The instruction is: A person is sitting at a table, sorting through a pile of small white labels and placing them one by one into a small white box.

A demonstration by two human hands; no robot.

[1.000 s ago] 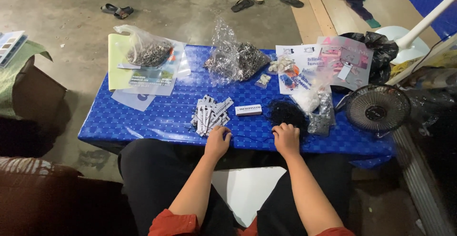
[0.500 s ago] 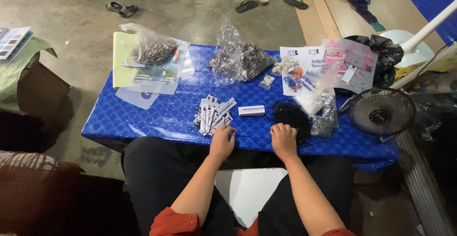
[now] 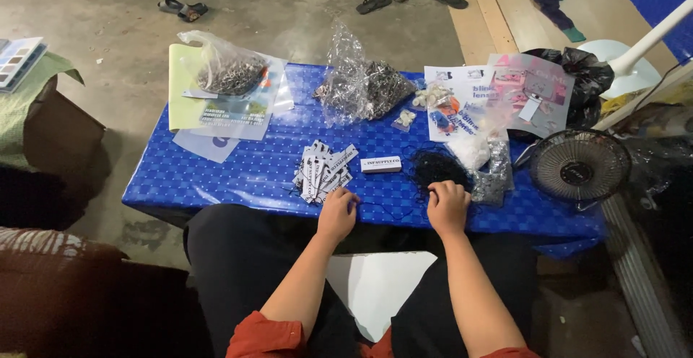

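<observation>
Your left hand (image 3: 338, 212) rests curled at the blue bench (image 3: 216, 177) edge, fingers touching the pile of small tags (image 3: 323, 170); your right hand (image 3: 447, 206), fingers bent narrow, sits just below the black cord tangle (image 3: 435, 167). Grip unclear.

Overall light: dim and flat, with a cool cast over the concrete floor (image 3: 289, 11).
Source: seems overhead and ahead of the fingers; the lamp is not in view.
Glare: soft white sheen on the clear plastic bags (image 3: 361, 84) beyond the fingers and on the glossy blue bench (image 3: 238, 177).
Shadows: deep under the bench edge, below the fingers; the left foreground is almost black.
Sharpness: mild softness throughout; small parts blur together.
Edges: wide-angle bend; the right side falls dark.
</observation>
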